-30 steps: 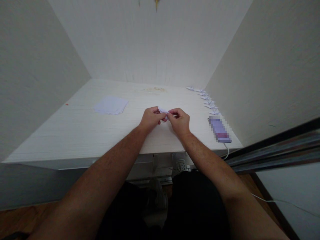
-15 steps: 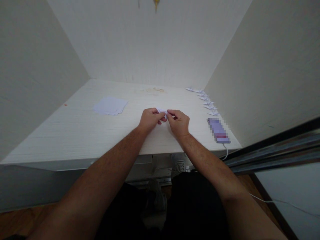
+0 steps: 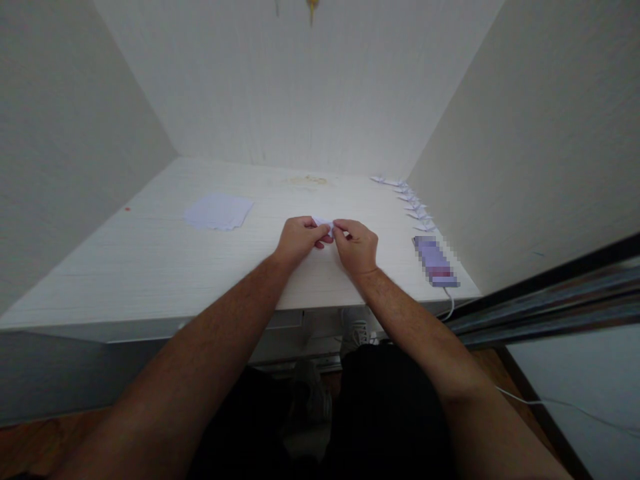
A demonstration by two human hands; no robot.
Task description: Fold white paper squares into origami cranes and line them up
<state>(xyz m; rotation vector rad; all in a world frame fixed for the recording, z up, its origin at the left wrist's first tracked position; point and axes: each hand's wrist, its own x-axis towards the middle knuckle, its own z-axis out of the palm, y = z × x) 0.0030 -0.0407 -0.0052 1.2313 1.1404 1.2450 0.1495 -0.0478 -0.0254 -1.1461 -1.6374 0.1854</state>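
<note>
A small folded piece of white paper point(image 3: 323, 222) is pinched between my two hands above the middle of the white table point(image 3: 125, 267). My left hand point(image 3: 300, 240) grips its left side, thumb on top and fingers curled beneath. On the right side, my right hand point(image 3: 357, 244) holds it between thumb and forefinger. The fingertips of both hands nearly meet and cover much of the paper, so its exact shape is hidden.
A loose stack of white paper sheets point(image 3: 219, 211) lies left of my hands. Several folded white paper pieces point(image 3: 413, 207) line the table's right side. Nearer me lies a phone point(image 3: 435, 261) with a white cable point(image 3: 451, 303). Walls enclose the back and sides.
The view has shifted very slightly, moving the table's things a little to the left. Both hands keep nearly the same pinch on the paper.
</note>
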